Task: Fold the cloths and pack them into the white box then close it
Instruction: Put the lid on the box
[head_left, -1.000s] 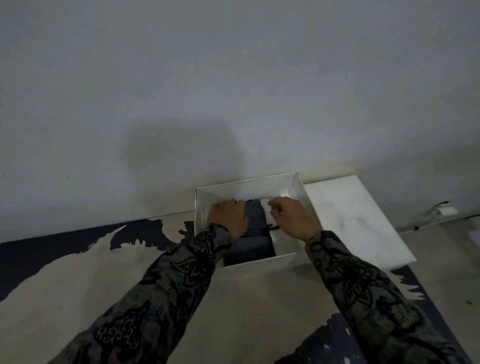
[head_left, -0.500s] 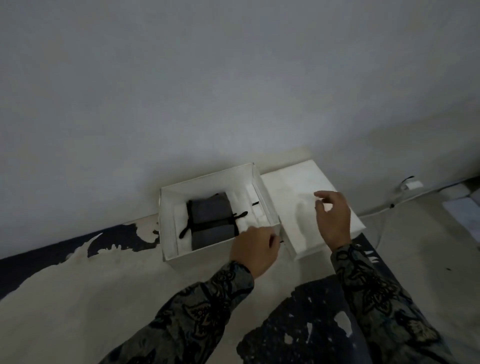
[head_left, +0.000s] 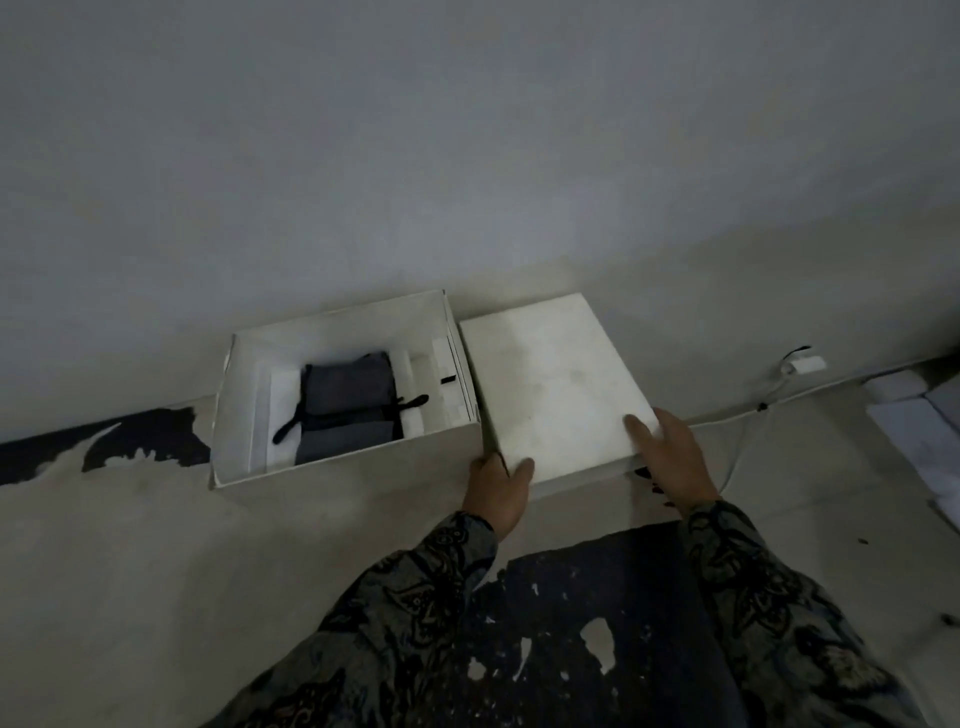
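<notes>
Up and to the left of your left hand sits the open white box (head_left: 343, 452), folded dark cloths (head_left: 347, 404) inside it. Your left hand (head_left: 496, 486) grips the near left corner of the white lid (head_left: 550, 384), thumb on top. Your right hand (head_left: 670, 457) lies on the lid's near right corner, fingers spread.

Matt white cardboard box (head_left: 343, 467) and lid (head_left: 556, 384); soft dark grey cloth (head_left: 345, 400) inside.
</notes>
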